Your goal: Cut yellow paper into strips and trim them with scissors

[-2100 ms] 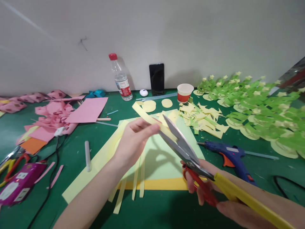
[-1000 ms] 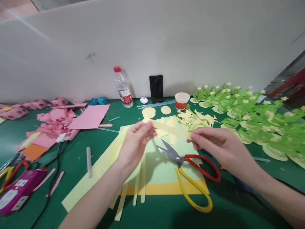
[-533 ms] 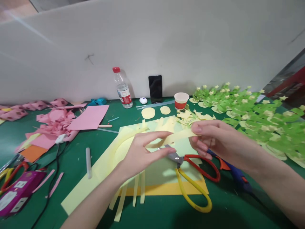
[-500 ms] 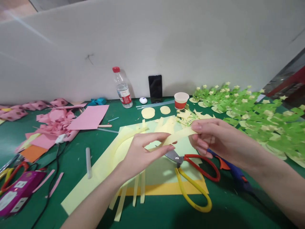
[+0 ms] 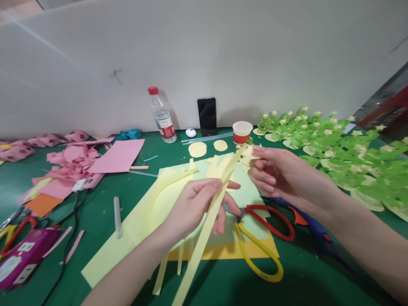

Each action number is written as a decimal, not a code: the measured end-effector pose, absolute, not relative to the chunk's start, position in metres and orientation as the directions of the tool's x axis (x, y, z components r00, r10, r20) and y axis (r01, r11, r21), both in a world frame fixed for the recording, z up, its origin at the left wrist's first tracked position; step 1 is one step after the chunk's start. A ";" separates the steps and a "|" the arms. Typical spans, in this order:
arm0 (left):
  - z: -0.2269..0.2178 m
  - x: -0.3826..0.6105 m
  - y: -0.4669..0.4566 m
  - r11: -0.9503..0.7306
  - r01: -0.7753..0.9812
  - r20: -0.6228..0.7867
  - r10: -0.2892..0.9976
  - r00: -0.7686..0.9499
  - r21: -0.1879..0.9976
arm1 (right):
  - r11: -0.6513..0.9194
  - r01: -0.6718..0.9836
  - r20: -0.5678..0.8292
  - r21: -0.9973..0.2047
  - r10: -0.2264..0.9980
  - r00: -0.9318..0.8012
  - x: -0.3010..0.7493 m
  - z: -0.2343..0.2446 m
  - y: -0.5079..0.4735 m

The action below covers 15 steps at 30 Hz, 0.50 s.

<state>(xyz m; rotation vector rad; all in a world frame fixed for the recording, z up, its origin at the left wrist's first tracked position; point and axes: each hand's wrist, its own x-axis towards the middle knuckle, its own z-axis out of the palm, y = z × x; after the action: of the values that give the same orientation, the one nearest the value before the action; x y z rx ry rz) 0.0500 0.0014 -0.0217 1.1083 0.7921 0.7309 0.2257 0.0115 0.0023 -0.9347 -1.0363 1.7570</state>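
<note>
A long pale yellow paper strip [image 5: 204,231] runs slantwise from near the bottom edge up to my right hand. My left hand [image 5: 199,206] pinches the strip near its middle, fingers closed round it. My right hand [image 5: 280,174] pinches the strip's upper end, over the yellow scraps. Below both hands lie red-and-yellow-handled scissors [image 5: 259,242] on stacked yellow and light green paper sheets [image 5: 140,221]. Several cut yellow strips [image 5: 161,272] stick out from under the sheets at the near side.
On the green table [image 5: 95,204]: a blue glue gun [image 5: 310,225] under my right forearm, a glue stick [image 5: 117,211], pink paper scraps [image 5: 76,161], a water bottle [image 5: 160,114], a phone [image 5: 207,110], a paper cup [image 5: 241,131], green paper pieces [image 5: 347,157] at right, a purple box [image 5: 19,259].
The scissors went from my right hand down onto the sheets. Both hands took the yellow strip, and it has swung from level to a steep slant, its lower end near the bottom edge.
</note>
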 end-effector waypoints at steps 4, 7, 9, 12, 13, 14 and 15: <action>-0.019 0.055 0.000 0.367 -0.198 -0.210 0.813 0.543 0.909 | -0.236 -0.270 -0.122 -0.934 0.916 -0.382 0.224 -0.003 0.010; -0.016 0.057 -0.001 0.403 -0.256 -0.213 0.811 0.545 0.879 | -0.172 -0.169 -0.099 -0.970 0.923 -0.373 0.224 -0.006 0.006; -0.016 0.057 -0.002 0.411 -0.286 -0.207 0.814 0.543 0.865 | -0.122 -0.071 -0.090 -0.990 0.933 -0.349 0.223 -0.007 0.003; -0.016 0.058 -0.001 0.417 -0.312 -0.196 0.812 0.550 0.853 | -0.067 -0.006 -0.061 -0.998 0.938 -0.341 0.221 -0.007 -0.001; -0.016 0.058 -0.001 0.423 -0.313 -0.198 0.808 0.555 0.850 | -0.056 -0.005 -0.051 -0.998 0.938 -0.343 0.220 -0.007 -0.002; -0.016 0.059 0.000 0.429 -0.311 -0.204 0.806 0.555 0.848 | -0.051 -0.002 -0.047 -0.999 0.939 -0.341 0.219 -0.007 -0.003; -0.017 0.060 0.000 0.436 -0.306 -0.215 0.806 0.552 0.847 | -0.049 0.004 -0.048 -0.999 0.941 -0.335 0.218 -0.007 -0.003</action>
<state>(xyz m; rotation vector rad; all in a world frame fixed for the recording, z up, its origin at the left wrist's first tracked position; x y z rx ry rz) 0.0597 -0.0004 -0.0166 0.8551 0.6789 0.7615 0.2177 -0.0032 -0.0070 -1.0610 -1.4300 1.4976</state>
